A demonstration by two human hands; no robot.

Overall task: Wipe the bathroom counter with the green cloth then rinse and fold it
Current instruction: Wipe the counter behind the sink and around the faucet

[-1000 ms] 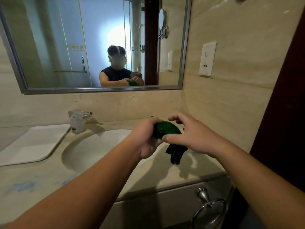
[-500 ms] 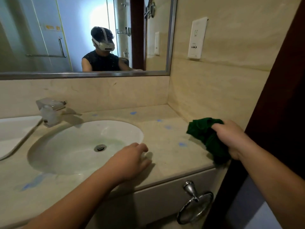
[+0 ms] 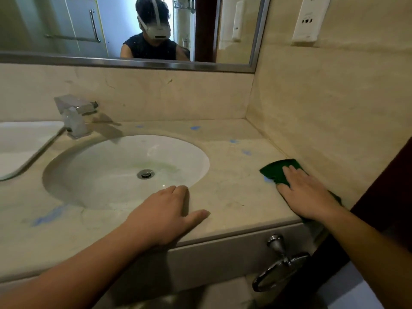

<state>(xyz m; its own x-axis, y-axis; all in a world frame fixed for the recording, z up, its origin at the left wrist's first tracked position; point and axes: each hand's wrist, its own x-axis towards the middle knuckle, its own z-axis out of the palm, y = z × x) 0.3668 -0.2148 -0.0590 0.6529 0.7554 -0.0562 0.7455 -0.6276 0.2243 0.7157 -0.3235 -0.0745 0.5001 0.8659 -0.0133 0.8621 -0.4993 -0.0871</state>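
Green cloth (image 3: 277, 171) – soft, floppy, likely damp | right hand (image 3: 305, 192) pressing it flat | left hand (image 3: 166, 210) resting open on counter (image 3: 234, 197) – grab any edge.

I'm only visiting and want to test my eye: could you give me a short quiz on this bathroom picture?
1. True or false: the right hand presses the cloth flat on the counter.
2. Pick one: the left hand rests A) on the tap, B) on the counter in front of the sink, C) on the cloth.
3. Fill in: the spots on the counter are ____ in colour.

Key: 1 true; 2 B; 3 blue.
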